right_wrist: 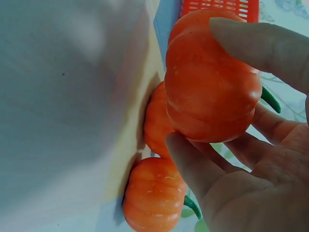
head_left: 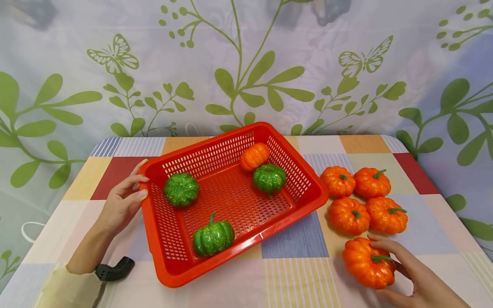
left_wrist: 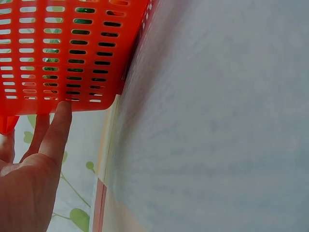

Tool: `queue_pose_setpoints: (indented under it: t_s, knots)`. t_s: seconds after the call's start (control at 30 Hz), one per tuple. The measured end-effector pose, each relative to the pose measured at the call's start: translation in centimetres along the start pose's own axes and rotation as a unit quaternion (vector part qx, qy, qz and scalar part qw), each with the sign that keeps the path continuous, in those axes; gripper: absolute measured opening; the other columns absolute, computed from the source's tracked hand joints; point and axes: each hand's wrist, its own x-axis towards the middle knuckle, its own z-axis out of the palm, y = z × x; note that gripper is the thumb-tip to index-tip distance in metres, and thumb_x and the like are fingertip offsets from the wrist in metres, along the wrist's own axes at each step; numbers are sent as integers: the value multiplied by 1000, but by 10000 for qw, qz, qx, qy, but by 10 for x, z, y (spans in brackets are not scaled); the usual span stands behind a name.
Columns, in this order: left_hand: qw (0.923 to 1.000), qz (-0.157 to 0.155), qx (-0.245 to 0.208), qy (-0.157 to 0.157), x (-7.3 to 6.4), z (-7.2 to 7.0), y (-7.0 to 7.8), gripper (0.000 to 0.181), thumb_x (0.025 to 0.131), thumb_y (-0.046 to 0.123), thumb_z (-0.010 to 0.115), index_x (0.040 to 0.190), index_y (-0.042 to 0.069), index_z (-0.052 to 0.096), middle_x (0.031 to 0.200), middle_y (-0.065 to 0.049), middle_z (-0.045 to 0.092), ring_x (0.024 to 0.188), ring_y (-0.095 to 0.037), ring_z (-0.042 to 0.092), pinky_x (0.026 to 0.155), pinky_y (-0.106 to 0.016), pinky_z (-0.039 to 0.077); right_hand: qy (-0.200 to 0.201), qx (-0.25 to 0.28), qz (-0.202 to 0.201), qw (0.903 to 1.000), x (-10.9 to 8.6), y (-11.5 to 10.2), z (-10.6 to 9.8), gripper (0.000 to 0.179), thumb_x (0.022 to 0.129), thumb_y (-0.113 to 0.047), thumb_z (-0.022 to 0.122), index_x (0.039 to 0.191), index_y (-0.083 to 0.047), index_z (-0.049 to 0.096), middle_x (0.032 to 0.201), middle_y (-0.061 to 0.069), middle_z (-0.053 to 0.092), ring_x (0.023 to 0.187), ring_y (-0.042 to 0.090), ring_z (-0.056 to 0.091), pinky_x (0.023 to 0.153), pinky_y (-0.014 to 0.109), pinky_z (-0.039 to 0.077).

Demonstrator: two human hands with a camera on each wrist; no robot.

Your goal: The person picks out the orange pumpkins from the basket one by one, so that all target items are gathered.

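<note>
My right hand (head_left: pixel 408 269) grips an orange mini pumpkin (head_left: pixel 369 263) with a green stem, thumb on one side and fingers on the other. In the right wrist view this pumpkin (right_wrist: pixel 212 82) is held above the tabletop. At the left, my left hand (head_left: pixel 121 203) touches the outer edge of a red plastic basket (head_left: pixel 246 250) with extended fingertips. The left wrist view shows fingers (left_wrist: pixel 55 133) against its slotted wall. Inside the basket lie a small orange pumpkin (head_left: pixel 255 156) and three green ones: left (head_left: pixel 181 189), front (head_left: pixel 213 238) and right (head_left: pixel 269 178).
Several orange pumpkins (head_left: pixel 348 216) cluster on the table right of the basket, just beyond my right hand. A patchwork-patterned cloth (head_left: pixel 296 278) covers the table. Behind it hangs a leaf-printed curtain (head_left: pixel 246 55). A black band (head_left: pixel 115 269) is on my left wrist.
</note>
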Motion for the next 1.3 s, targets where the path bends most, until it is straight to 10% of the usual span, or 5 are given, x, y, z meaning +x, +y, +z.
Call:
queue_pose_setpoints:
  t_s: [0.2,0.93,1.3]
  knots:
    - [9999,83,-10,127,0,1,0,35,97,-13,41,119,3,62,162,-10,15,129,-24,44,85,-34,56,-153,-461,788,9957,-5,-3,-1,95,57,1,93,139,-5,45,135,-10,48,118,-7,44,75,14,48]
    - [9999,74,61,127,0,1,-1,35,97,-12,41,120,5,62,162,-9,16,131,-23,42,86,-34,55,-348,-397,1651,9849,-12,14,5,95,62,-5,91,142,-11,41,136,-24,37,113,-16,37,70,17,50]
    - [9998,17,57,179,-1,1,0,34,98,-10,42,120,6,63,162,-8,15,131,-22,43,86,-33,55,-60,-161,1193,9927,-11,12,7,95,59,6,89,140,-6,42,135,-12,37,118,-10,36,81,5,42]
